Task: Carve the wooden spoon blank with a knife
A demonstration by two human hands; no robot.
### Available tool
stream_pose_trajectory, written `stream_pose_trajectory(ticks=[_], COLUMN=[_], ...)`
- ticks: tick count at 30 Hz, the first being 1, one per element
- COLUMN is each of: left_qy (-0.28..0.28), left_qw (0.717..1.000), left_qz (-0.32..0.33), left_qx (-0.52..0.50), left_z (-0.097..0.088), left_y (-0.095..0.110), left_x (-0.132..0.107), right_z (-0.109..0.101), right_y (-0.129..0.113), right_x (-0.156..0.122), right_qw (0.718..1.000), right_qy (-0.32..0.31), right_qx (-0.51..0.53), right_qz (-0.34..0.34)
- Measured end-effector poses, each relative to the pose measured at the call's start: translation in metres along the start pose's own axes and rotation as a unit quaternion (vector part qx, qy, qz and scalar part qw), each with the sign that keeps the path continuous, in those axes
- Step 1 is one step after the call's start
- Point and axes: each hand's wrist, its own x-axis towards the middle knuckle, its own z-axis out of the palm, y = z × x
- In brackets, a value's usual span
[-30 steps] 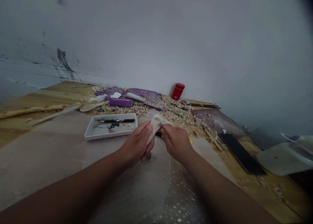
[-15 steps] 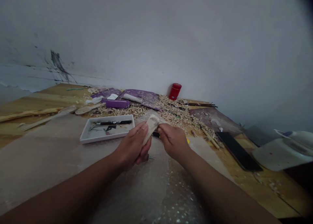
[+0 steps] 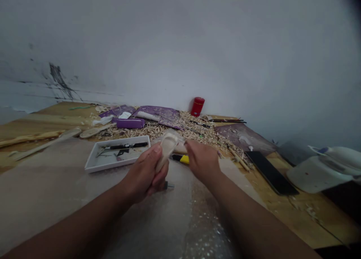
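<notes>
My left hand (image 3: pixel 146 172) is wrapped round the handle of a pale wooden spoon (image 3: pixel 168 145), its hollowed bowl tilted up and away from me. Just right of the bowl, my right hand (image 3: pixel 203 159) is closed with the fingertips pinched together, apart from the spoon. Whatever those fingers hold is too small or hidden to name. Between the hands, a black and yellow knife handle (image 3: pixel 182 159) lies on the plastic sheet (image 3: pixel 180 221), partly behind my right hand. A dark tool with a thin metal shaft (image 3: pixel 169 186) shows just below my left fingers.
A white tray (image 3: pixel 88 165) with small tools stands left of my hands. Wood shavings (image 3: pixel 158 130) cover the back of the table around a purple case (image 3: pixel 130 123). A red canister (image 3: pixel 197 107) is by the wall. A phone (image 3: pixel 270 172) and a white container (image 3: pixel 318 174) sit right.
My right hand has drawn away from the spoon to the right, and my left hand has shifted slightly left and down with it. More of the knife handle shows. The view has shifted slightly.
</notes>
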Motion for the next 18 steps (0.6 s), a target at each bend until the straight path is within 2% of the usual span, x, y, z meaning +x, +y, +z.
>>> stream_pose_trajectory(ticks=[2,4,8,10,13,18], left_qy=[-0.011,-0.018,-0.025,-0.020,-0.008,-0.006], left_qw=[1.000,1.000,0.997,0.995,0.994,0.991], left_qz=[0.002,0.010,0.042,0.056,0.061,0.074], left_qx=[0.002,0.016,0.061,0.080,0.094,0.108], left_z=[0.001,0.001,-0.004,-0.007,-0.009,-0.010], left_y=[0.002,0.004,0.001,-0.002,-0.005,-0.006], left_x=[-0.002,-0.003,-0.002,-0.001,0.000,0.002], right_z=[-0.002,-0.002,0.005,0.007,0.008,0.006], right_y=[0.008,0.010,0.003,0.000,-0.001,-0.002], right_x=[0.002,0.001,-0.005,-0.007,-0.008,-0.007], right_qw=[0.997,0.992,0.990,0.987,0.983,0.982], right_qy=[0.050,0.077,0.048,0.037,0.046,0.075], right_qx=[0.018,0.064,0.129,0.150,0.172,0.172], right_qz=[0.064,0.080,0.035,0.035,0.045,0.006])
